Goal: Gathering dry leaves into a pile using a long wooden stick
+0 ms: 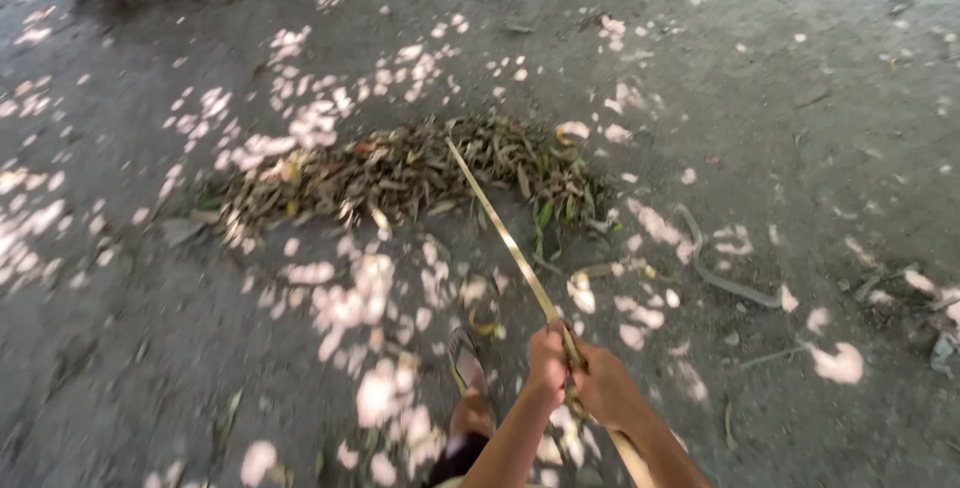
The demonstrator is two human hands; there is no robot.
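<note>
I saw both hands, left (547,360) and right (604,388), wrapped around the thin pole (505,238); it looked light, stiff; leaf pile (400,173) at twelve o'clock.

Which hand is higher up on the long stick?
The left hand grips the stick a bit farther along, nearer the leaf pile. The right hand holds it just behind, closer to the person's body.

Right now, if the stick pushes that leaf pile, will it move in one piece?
Probably not. The leaf pile looks loose and dry, so it likely scatters and trails. The thin stick, gripped by both hands, may flex somewhat.
</note>
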